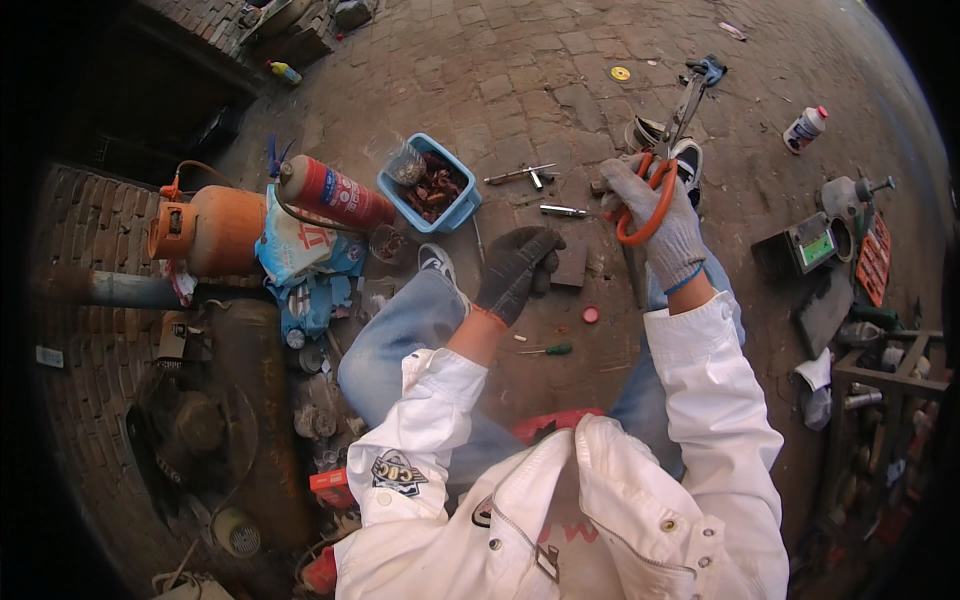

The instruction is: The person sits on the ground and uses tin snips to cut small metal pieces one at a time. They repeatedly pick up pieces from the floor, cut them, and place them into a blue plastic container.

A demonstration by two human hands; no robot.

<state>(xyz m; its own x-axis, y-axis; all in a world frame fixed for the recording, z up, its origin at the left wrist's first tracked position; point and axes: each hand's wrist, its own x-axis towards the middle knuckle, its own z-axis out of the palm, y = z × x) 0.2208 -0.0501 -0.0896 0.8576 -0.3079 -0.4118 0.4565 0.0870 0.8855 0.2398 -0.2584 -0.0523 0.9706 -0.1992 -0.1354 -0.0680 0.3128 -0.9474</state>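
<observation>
The work area is an outdoor-looking floor of worn brick paving (540, 70), coated with dirt and small debris. A brick wall (95, 400) bounds the left side.

Right hand (655, 210) — light knit glove: the fingers are closed around the orange-handled scissors (670, 172). The scissors are raised in front of the person, to the right of centre, with the blades directed away from the body. Left hand (515, 270) — dark glove: the fingers are bent and close together, beside a dark square block (570, 266) on the paving. Whether this hand holds anything cannot be told.

Ahead of the hands, metal rods (563, 211) lie on the bricks. A red cap (590, 314) and a green-handled screwdriver (545, 351) lie nearer the body, between the legs.

To the left, a blue basin (462, 212) contains dark reddish pieces and a clear plastic bag (406, 165). Next to it are a red fire extinguisher (340, 193), tilted, and an orange gas cylinder (222, 232) on its side.

To the right stand a white bottle (804, 131) with a red top and, nearer the body, a device with a green panel (816, 248). A rack (890, 380) occupies the right edge.
</observation>
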